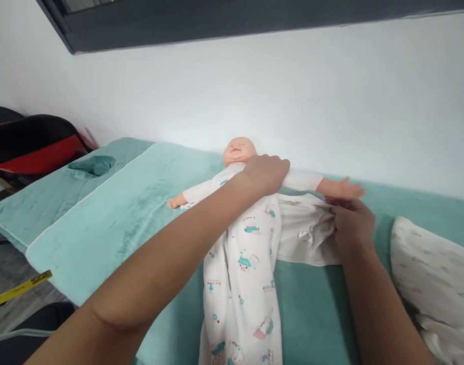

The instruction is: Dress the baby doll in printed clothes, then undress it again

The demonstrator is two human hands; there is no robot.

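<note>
A baby doll (239,151) lies on its back with both arms stretched out sideways. It is dressed in a white printed baby outfit (250,243). My left hand (268,175) is closed round the doll's upper arm near the shoulder, its fingertips mostly hidden. Below the doll's outstretched arm, a plain white garment flap (308,228) with a small bow spreads out from the outfit. My right hand (353,225) pinches that flap's outer edge, just under the doll's hand (342,189). Whether my right fingers also touch the doll's hand, I cannot tell.
Green plush covering (141,203) lies under the doll, with a face hole (91,166) toward the left end. A printed white cloth (433,263) rests at the right. Behind is a white wall (255,91); black and red chairs (38,147) stand at left.
</note>
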